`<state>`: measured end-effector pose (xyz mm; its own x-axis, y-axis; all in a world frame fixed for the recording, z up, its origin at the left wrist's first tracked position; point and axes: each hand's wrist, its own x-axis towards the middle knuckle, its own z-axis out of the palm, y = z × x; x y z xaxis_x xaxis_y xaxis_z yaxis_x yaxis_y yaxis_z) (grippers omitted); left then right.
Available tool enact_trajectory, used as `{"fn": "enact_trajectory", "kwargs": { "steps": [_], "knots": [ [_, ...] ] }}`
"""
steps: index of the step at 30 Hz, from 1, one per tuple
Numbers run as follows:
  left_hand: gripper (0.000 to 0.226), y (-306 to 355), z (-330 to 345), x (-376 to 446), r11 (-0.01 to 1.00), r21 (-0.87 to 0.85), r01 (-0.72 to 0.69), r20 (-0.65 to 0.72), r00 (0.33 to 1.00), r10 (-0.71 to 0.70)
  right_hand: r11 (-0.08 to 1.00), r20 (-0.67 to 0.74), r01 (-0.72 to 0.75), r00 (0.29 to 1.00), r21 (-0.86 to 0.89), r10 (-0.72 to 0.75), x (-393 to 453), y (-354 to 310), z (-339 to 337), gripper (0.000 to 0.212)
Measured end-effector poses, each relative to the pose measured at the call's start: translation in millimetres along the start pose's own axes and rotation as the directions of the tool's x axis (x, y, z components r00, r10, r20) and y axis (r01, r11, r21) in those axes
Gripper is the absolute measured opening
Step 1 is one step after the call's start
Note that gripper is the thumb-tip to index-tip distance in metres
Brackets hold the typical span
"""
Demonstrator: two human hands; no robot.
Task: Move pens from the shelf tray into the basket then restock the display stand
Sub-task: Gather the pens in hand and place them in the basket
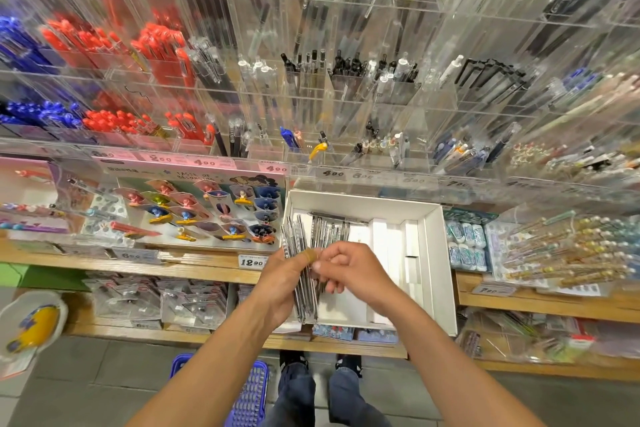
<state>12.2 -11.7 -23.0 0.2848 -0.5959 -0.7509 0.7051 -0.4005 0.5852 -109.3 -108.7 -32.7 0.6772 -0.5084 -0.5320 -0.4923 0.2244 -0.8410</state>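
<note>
Above the white cardboard shelf tray [434,253], the left hand [282,282] grips a bundle of slim clear plastic pens [300,263]; the right hand [353,270] pinches some at the middle. They look light, stiff and slippery, so holding mid-barrel seems safest.

Head view, down (steeply) onto shelf [194,270]

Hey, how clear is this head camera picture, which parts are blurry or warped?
Head view: sharpest in the middle, where the left hand grips a bundle of pens over the white tray and the right hand pinches at them; the acrylic display stand smears toward the top and corners; shelf edges bow from wide-angle distortion; lighting is bright and even; the blue basket is fairly clear.
</note>
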Motion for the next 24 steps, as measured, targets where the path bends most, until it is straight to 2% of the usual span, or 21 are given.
{"fn": "enact_trajectory", "kwargs": {
  "steps": [2,5,8,10,12,15,19,22,24],
  "knots": [
    [0.014,-1.3,-4.4,2.4,1.000,0.001,-0.007,-0.016,1.000,0.007,0.995,-0.105,-0.096,0.990,0.023,0.097,15.6,13.0,-7.0,0.007],
    [0.010,-3.4,-7.7,5.0,1.000,-0.029,-0.001,-0.023,1.000,0.000,0.926,-0.378,-0.277,0.911,-0.258,0.167,41.9,36.0,-5.5,0.015],
    [0.014,-5.0,-7.0,7.1,0.999,-0.037,-0.002,-0.025,1.000,0.001,0.796,-0.428,-0.373,0.890,-0.477,0.160,61.1,52.4,7.8,0.022],
    [0.016,-5.4,-6.8,8.1,0.999,-0.039,-0.001,-0.037,0.999,-0.001,0.740,-0.468,-0.432,0.866,-0.516,0.179,70.6,60.3,13.9,0.031],
    [0.017,-5.9,-6.6,9.2,0.999,-0.040,0.003,-0.047,0.999,-0.005,0.732,-0.502,-0.465,0.843,-0.498,0.193,75.9,63.9,16.6,0.034],
    [0.016,-6.5,-6.7,10.3,0.999,-0.048,0.013,-0.066,0.998,-0.016,0.730,-0.504,-0.472,0.840,-0.494,0.202,77.7,66.2,15.4,0.021],
    [0.023,-7.0,-6.8,10.7,0.998,-0.067,0.020,-0.069,0.997,-0.024,0.742,-0.429,-0.457,0.868,-0.490,0.251,66.8,62.5,2.9,0.030],
    [0.026,-7.2,-5.3,10.3,0.998,-0.059,0.015,-0.074,0.997,-0.019,0.830,-0.328,-0.383,0.908,-0.405,0.259,47.2,54.1,-4.9,0.031],
    [0.032,-6.9,-3.7,9.8,0.999,-0.051,0.013,-0.079,0.997,-0.017,0.900,-0.299,-0.324,0.925,-0.291,0.236,29.3,43.6,-6.5,0.017]
  ]
}}
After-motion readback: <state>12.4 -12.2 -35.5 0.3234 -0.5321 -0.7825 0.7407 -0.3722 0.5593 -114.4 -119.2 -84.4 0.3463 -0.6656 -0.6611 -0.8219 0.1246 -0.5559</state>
